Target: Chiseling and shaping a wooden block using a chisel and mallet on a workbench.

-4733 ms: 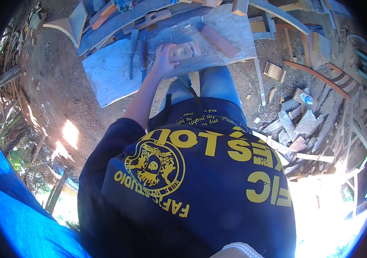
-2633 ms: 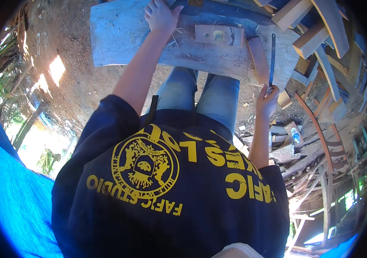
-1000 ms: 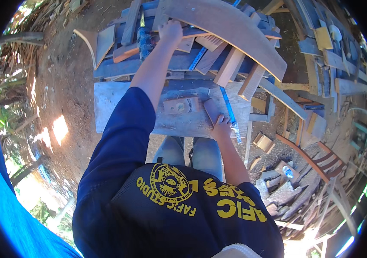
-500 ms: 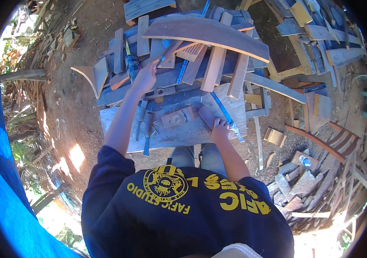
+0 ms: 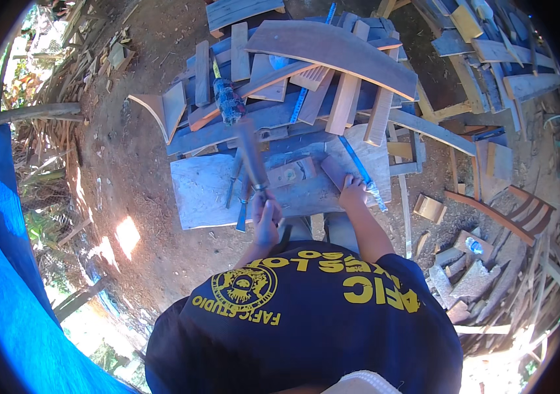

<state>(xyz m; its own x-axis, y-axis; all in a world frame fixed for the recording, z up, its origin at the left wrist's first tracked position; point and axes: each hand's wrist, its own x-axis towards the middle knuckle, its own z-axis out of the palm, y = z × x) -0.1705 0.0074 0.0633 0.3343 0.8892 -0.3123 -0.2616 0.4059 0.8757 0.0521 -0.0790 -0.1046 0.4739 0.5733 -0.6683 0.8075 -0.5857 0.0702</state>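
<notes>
Left hand (image 5: pixel 267 222) drawn near, bringing its gripped, blurred brown bar-shaped tool (image 5: pixel 251 157) over pale-grey wooden board (image 5: pixel 194 190) | right hand (image 5: pixel 353 193) at reddish-brown rectangular wooden block (image 5: pixel 333 172); I can't tell its grip

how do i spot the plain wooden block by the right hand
Find the wide pale board in front of the person's legs. Toward its right side, between a narrow blue strip and a block with rounded markings, a reddish-brown wooden block lies slantwise, its near end by the right grip. Its unmarked top sets it apart from the marked neighbour.
</notes>
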